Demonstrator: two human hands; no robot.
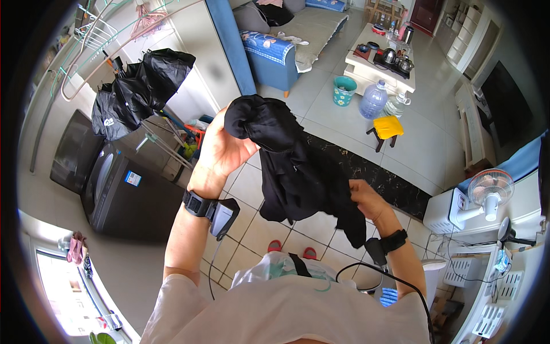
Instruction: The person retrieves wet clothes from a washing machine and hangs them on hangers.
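Note:
A black garment (296, 172) hangs in front of me between my two hands. My left hand (223, 142), palm turned up, holds its bunched upper end, and cloth covers part of the fingers. Lower and to the right, my right hand (367, 198) grips the garment's edge with its fingertips partly hidden behind the cloth. The fabric's lower edge hangs loose over the tiled floor (253, 219). Both my wrists wear black straps with small devices and cables.
To the left, black umbrellas (142, 86) hang beneath hangers (148, 19), above a dark washing machine (133, 193). Ahead are a black stone threshold (369, 172), a stool with a yellow cover (388, 127), water bottles (374, 99) and a teal bin (344, 91). A fan (490, 193) stands right.

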